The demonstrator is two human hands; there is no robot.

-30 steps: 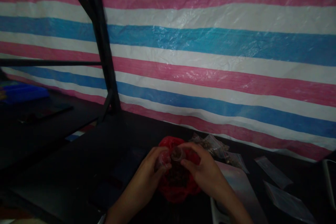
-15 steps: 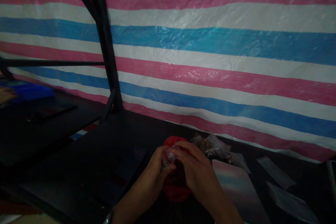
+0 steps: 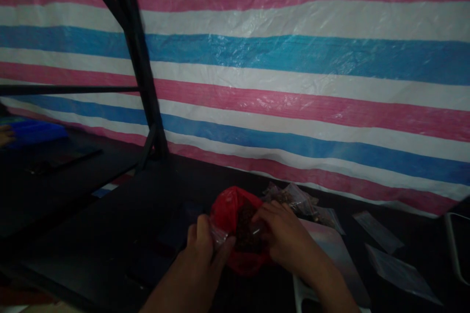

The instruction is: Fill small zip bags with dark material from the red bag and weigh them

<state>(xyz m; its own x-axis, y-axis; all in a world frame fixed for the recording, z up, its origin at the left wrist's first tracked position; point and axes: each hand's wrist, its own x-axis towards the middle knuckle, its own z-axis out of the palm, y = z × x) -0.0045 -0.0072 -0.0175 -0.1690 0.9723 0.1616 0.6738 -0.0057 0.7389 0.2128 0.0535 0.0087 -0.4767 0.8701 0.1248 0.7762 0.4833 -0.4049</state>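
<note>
right fingers (image 3: 265, 215) hold cup (image 3: 258, 229) at red bag rim (image 3: 224, 205)

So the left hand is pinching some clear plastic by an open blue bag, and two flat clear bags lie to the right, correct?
Not quite: the head view shows the open bag is red, not blue. The rest holds: the left hand is pinching clear plastic by it, and two flat clear bags lie to the right.

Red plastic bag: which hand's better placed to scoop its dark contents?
Probably the right hand: it holds a small clear cup over the red plastic bag; the left hand pinches crinkled clear plastic.
</note>
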